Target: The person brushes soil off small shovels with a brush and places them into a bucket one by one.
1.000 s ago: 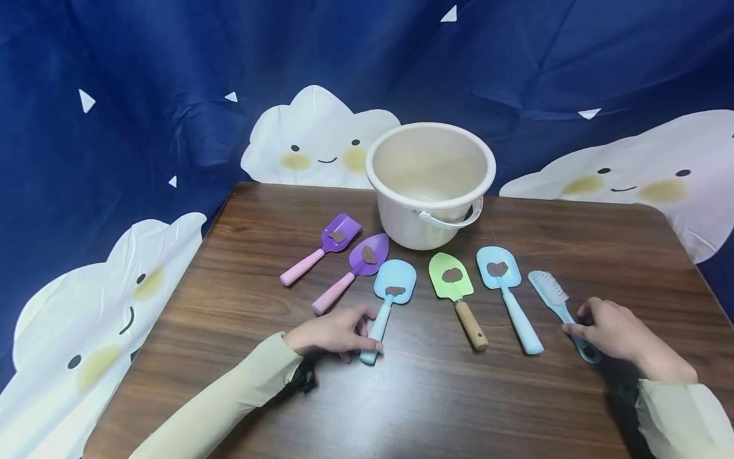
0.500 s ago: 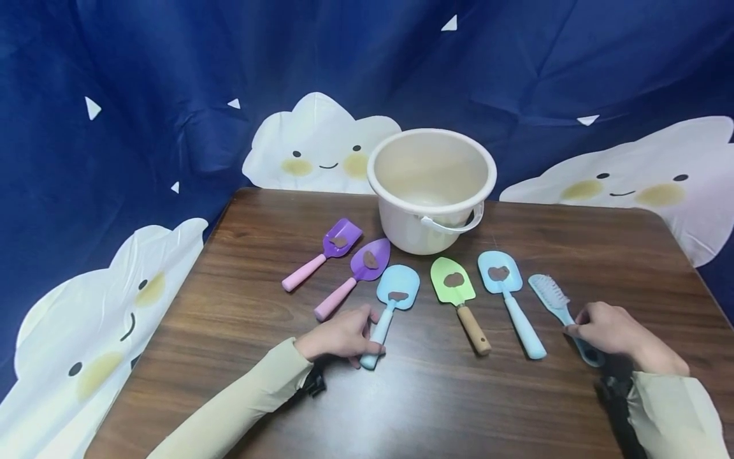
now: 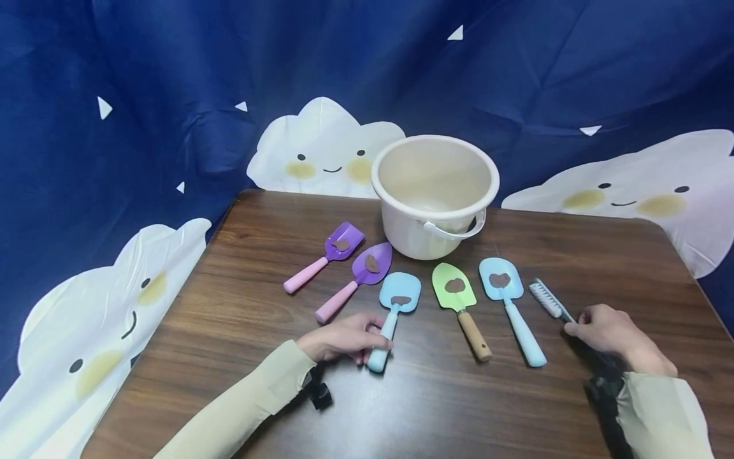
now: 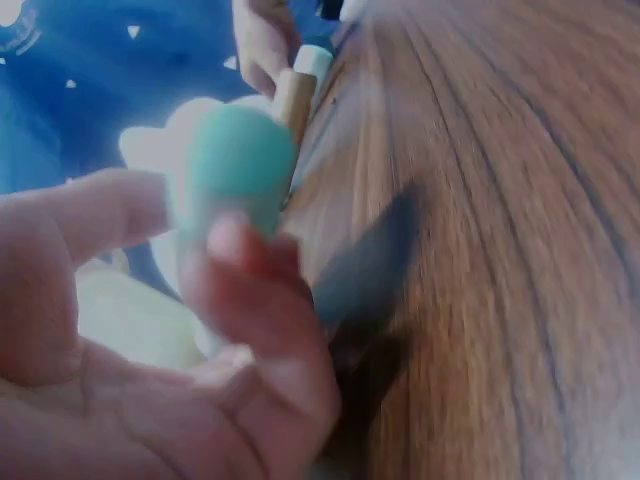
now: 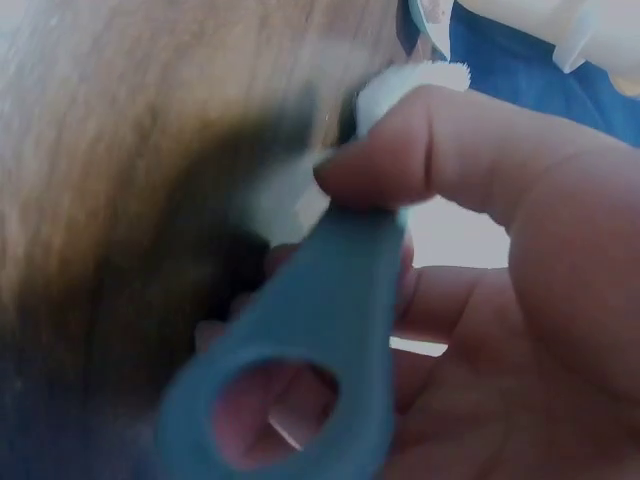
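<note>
My left hand [image 3: 344,338] grips the handle of a light blue toy shovel [image 3: 400,288] with a brown patch on its blade. In the left wrist view the rounded handle end [image 4: 240,150] sits between thumb and fingers, just off the wood. My right hand [image 3: 616,331] pinches a blue brush [image 3: 547,298] with white bristles, tipped on its side in the head view. The right wrist view shows the thumb on its handle [image 5: 330,270], which has a round hole. Most of the brush handle is hidden by the hand in the head view.
Between the hands lie a green trowel [image 3: 454,287] with a wooden handle and another light blue shovel [image 3: 518,325]. Two purple shovels, one scoop-shaped [image 3: 343,242] and one pointed [image 3: 373,262], lie left. A cream bucket [image 3: 413,233] stands at the back of the wooden table [image 3: 246,287].
The brush in my right hand has rolled from bristles up onto its side. My left hand keeps its hold on the blue shovel and has shifted slightly. The head view has tilted a little.
</note>
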Action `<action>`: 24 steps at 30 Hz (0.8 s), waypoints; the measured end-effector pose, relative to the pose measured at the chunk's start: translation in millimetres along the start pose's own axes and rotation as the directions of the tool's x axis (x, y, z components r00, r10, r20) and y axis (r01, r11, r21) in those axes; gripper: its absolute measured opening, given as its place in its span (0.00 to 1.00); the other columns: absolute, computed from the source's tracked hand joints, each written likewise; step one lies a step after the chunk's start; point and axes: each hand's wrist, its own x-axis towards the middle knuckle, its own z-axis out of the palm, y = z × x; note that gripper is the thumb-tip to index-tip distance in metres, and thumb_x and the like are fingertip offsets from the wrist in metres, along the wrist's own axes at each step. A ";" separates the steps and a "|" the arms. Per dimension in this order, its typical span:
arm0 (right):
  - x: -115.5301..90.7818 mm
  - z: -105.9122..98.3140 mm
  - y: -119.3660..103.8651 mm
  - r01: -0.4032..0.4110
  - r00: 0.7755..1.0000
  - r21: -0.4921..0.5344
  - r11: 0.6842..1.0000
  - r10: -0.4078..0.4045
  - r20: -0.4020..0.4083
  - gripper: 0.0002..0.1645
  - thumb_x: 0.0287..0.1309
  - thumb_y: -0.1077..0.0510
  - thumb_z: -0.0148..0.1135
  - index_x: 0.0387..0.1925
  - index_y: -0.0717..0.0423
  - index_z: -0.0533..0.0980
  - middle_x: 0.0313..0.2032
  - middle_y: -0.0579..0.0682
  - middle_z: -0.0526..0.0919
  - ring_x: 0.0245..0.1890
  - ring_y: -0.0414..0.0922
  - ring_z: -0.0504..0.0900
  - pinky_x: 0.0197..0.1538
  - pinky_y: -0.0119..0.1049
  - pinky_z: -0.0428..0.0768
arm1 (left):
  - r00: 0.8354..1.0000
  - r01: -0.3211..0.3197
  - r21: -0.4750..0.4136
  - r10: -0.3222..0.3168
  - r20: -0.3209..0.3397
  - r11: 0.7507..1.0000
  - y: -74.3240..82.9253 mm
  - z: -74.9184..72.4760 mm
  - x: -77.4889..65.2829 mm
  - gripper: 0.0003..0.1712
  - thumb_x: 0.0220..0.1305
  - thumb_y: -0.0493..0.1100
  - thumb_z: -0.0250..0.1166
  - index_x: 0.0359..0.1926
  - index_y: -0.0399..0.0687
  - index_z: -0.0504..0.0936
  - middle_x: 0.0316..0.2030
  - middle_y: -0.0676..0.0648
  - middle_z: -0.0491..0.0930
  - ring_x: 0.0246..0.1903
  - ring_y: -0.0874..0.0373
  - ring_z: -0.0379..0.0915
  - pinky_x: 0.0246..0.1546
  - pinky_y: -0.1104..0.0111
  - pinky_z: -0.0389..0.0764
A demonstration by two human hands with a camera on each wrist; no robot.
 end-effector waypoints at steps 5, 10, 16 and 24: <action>-2.9 -1.2 7.0 0.004 0.999 0.063 0.998 -0.001 -0.055 0.14 0.61 0.55 0.54 0.23 0.57 0.68 0.18 0.44 0.74 0.20 0.41 0.71 0.23 0.32 0.67 | 1.000 0.019 -0.028 -0.018 0.019 0.999 1.6 1.1 2.3 0.12 0.64 0.43 0.61 0.44 0.40 0.73 0.22 0.52 0.74 0.17 0.64 0.65 0.18 0.76 0.71; -3.7 -3.7 8.4 -0.007 0.997 0.154 0.988 0.020 -0.079 0.09 0.61 0.60 0.51 0.29 0.62 0.67 0.21 0.46 0.81 0.20 0.41 0.79 0.22 0.33 0.75 | 0.999 0.008 -0.045 -0.007 0.034 0.999 2.1 0.6 4.6 0.08 0.64 0.42 0.62 0.38 0.43 0.74 0.21 0.53 0.74 0.19 0.65 0.67 0.19 0.76 0.71; -4.7 -7.4 2.7 0.027 0.976 0.138 0.990 0.004 -0.217 0.11 0.63 0.58 0.53 0.35 0.64 0.69 0.22 0.46 0.82 0.17 0.36 0.76 0.22 0.30 0.71 | 0.997 -0.012 -0.062 0.017 0.071 0.998 1.7 -1.5 6.3 0.06 0.64 0.40 0.63 0.38 0.42 0.75 0.25 0.53 0.78 0.22 0.66 0.71 0.21 0.76 0.73; -3.0 -20.3 -21.9 0.099 0.948 0.124 0.987 -0.056 -0.312 0.12 0.62 0.57 0.54 0.41 0.64 0.71 0.23 0.48 0.84 0.17 0.33 0.74 0.22 0.29 0.67 | 0.998 -0.056 -0.020 0.056 0.039 0.998 12.7 -3.5 8.9 0.07 0.62 0.41 0.65 0.33 0.45 0.75 0.23 0.54 0.75 0.24 0.65 0.70 0.24 0.74 0.74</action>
